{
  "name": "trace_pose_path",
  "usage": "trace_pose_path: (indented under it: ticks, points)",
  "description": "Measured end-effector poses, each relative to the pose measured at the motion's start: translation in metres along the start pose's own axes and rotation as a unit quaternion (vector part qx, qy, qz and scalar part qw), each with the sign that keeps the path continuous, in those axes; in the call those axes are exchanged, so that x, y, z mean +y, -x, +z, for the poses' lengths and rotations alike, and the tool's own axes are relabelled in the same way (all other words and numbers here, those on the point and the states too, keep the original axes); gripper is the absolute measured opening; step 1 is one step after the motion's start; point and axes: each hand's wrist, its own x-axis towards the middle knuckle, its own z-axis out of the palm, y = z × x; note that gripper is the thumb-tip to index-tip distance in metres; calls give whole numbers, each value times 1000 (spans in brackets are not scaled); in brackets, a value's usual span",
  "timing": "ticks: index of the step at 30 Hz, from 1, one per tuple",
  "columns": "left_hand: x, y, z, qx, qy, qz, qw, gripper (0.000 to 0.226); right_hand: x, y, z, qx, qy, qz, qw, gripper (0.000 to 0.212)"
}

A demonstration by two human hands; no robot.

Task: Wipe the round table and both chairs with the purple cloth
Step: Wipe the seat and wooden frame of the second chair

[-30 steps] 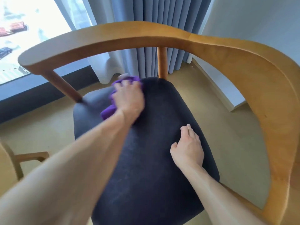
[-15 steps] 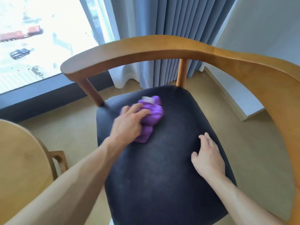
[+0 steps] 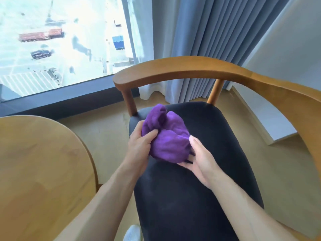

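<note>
View: I am looking down through the head camera at my two bare forearms reaching out over a chair seat.
Purple cloth: bunched into a loose ball, lifted between my two hands above the front half of the seat. I cannot tell whether its underside touches the cushion.
Left hand: curled round the left side of the cloth, thumb and fingers dug into the folds, gripping it.
Right hand: palm turned up and inward, cupping the cloth from below and from the right. The thumb lies fairly straight along the cloth's right edge; the fingers bend under the bundle, holding it.
Chair: a curved wooden back and arm rail sweeps from upper centre round to the right edge, standing on slim wooden posts.
Seat: a dark, nearly black fabric cushion filling the centre of my view, beneath both hands.
Round table: its pale wooden top fills the lower left, just beside the chair's left side.
Window: large, upper left, bright, showing a street far below.
Curtains: grey-blue pleats hanging behind the chair, reaching the floor.
Floor: light tan, visible between table and chair.
Wall: white, at the right.
</note>
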Motion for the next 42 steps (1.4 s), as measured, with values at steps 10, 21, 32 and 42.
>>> trace_pose_path:
  ticks: [10,21,32,42]
  points:
    - [-4,4,-7,271,98,-97,953,18,-7,-25,54,97,96,-67,988,41]
    - [71,-140,-57,249,116,113,955,42,-70,-146,154,-6,-17,-205,979,55]
    - [-37,-182,-84,213,-121,-1,970,35,-9,-208,144,34,316,-192,928,55]
    - [4,-162,-71,203,-20,125,971,39,-24,-186,160,105,203,-293,928,52]
